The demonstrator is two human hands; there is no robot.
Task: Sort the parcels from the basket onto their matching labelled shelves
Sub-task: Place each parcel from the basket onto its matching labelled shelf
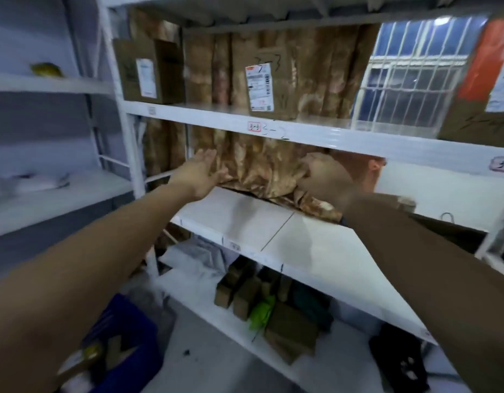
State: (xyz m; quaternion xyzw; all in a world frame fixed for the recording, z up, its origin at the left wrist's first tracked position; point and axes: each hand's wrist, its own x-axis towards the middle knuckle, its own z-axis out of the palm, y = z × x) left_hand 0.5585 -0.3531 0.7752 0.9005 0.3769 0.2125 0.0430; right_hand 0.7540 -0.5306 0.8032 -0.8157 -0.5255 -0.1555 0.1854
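Brown curtain [262, 165] hangs behind the middle shelf [273, 231]. The left hand [202, 174] is flat and loose against it. The right hand [326, 177] bunches its bottom edge. The cloth could slip back down. Parcels wait in the blue basket [126, 336] on the floor.

I see both hands reaching into the middle shelf [273, 222]. Left hand [201, 173] lies open against the brown curtain [259, 165]; right hand [324, 177] presses its bunched hem. Blue basket [126, 336] sits on the floor.
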